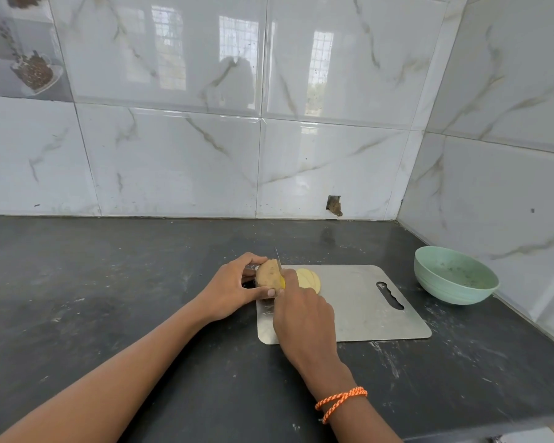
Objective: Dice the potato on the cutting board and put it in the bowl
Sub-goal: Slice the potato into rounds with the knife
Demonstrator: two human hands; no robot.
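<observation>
A brown-skinned potato [267, 274] stands at the far left corner of a steel cutting board [362, 308]. My left hand [234, 287] grips the potato from the left, fingers over its top and thumb below. My right hand [303, 314] holds a knife [278, 259] with a yellow handle; the thin blade stands upright against the potato's right side. Several pale yellow slices [307, 279] lie fanned on the board just right of the blade. A mint green bowl [454, 274] sits to the right of the board, with only some small specks inside.
The board lies on a dark stone counter [109, 298] in a corner of white marble-look wall tiles. The bowl stands close to the right wall. The counter's front edge runs along the lower right.
</observation>
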